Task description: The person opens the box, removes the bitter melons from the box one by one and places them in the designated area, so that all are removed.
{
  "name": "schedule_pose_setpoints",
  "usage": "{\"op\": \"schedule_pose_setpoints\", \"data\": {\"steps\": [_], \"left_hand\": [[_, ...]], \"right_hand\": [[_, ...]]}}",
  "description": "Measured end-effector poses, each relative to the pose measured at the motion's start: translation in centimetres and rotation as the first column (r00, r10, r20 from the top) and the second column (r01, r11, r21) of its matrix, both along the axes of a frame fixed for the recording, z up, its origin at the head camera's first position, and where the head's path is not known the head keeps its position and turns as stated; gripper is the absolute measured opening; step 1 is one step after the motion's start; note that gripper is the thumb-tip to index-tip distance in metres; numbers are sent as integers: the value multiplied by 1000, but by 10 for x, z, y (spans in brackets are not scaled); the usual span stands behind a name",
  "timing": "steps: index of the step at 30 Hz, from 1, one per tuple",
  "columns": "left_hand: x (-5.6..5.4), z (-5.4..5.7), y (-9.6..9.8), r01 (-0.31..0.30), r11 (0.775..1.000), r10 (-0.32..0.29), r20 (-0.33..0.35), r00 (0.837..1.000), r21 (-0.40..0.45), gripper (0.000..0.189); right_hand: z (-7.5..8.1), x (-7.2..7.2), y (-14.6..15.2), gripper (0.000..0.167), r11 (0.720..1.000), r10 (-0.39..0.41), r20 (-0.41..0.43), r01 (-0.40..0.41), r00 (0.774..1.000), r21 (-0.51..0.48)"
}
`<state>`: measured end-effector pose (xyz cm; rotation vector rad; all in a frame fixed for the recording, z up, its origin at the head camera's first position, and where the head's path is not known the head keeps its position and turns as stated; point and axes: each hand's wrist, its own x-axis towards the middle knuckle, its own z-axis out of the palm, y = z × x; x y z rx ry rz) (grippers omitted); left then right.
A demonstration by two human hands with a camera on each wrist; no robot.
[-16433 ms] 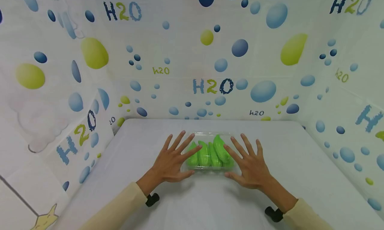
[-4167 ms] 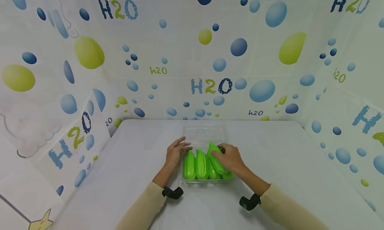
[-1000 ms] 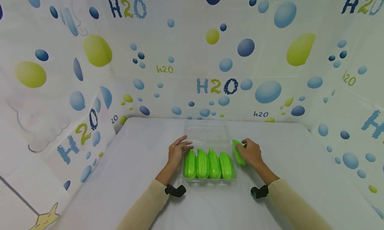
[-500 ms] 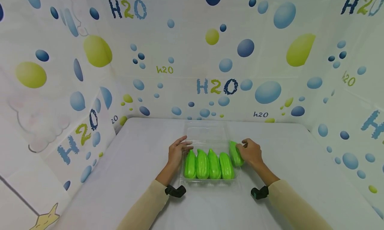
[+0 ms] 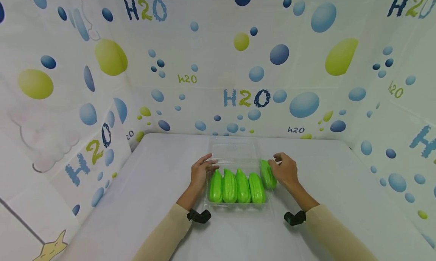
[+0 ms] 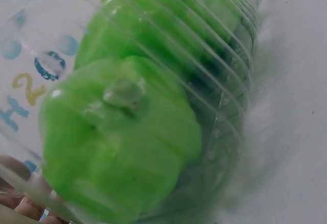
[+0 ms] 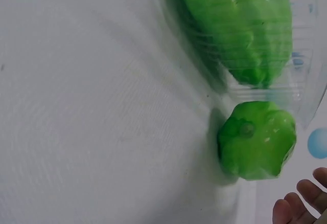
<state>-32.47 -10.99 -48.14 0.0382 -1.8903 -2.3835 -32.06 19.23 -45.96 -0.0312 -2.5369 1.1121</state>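
Observation:
A clear plastic container (image 5: 235, 205), its lid (image 5: 235, 149) folded back, holds several glossy green gourd-like vegetables (image 5: 229, 187) side by side. My left hand (image 5: 200, 173) grips the container's back left rim, fingers over the edge; in the left wrist view its fingers (image 6: 30, 207) show at the lower left by the clear wall. One more green vegetable (image 5: 268, 176) lies on the table, outside the container's right side. My right hand (image 5: 285, 169) hovers at this loose vegetable with bent fingers; in the right wrist view its fingertips (image 7: 309, 191) are apart from it.
A white table (image 5: 163, 166) lies under everything. White sheets printed with drops and "H2O" (image 5: 245, 98) stand behind it and at both sides. Black wrist cameras (image 5: 200, 216) sit on both wrists.
The container was opened and its lid swung back. The right hand took a vegetable out, set it down beside the container's right side and has just let go. The left hand stays at the rim.

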Motion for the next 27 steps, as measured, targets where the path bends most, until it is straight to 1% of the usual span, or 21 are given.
{"op": "schedule_pose_setpoints", "data": {"steps": [5,9,13,16,18,20,23,27], "left_hand": [[-1,-1,0,-7,1000,7,-17,1000,-23,41],[-1,-2,-1,-10,999,9,-21,1000,-39,41],[-1,-1,-3,11,999,-11,-12,1000,-34,42],[7,10,-4,34,999,-35,-7,999,-41,43],[8,10,-3,33,998,-34,-10,999,-51,43],[9,9,-3,25,998,-26,-14,1000,-58,43],[2,-1,-2,2,998,-3,-18,1000,-55,43],[2,-1,-1,-7,999,7,-9,1000,-43,43]], "right_hand": [[6,3,-5,35,1000,20,-32,-21,999,-3],[11,7,-11,33,999,48,-31,-49,998,-15],[15,11,-18,34,998,69,-9,-68,998,3],[20,15,-25,33,996,84,24,-84,996,7],[24,18,-30,34,996,94,50,-94,994,1],[28,22,-35,35,994,108,76,-108,991,-7],[32,26,-42,37,992,128,97,-127,987,-16],[32,29,-50,37,988,156,102,-155,982,-23]]}}
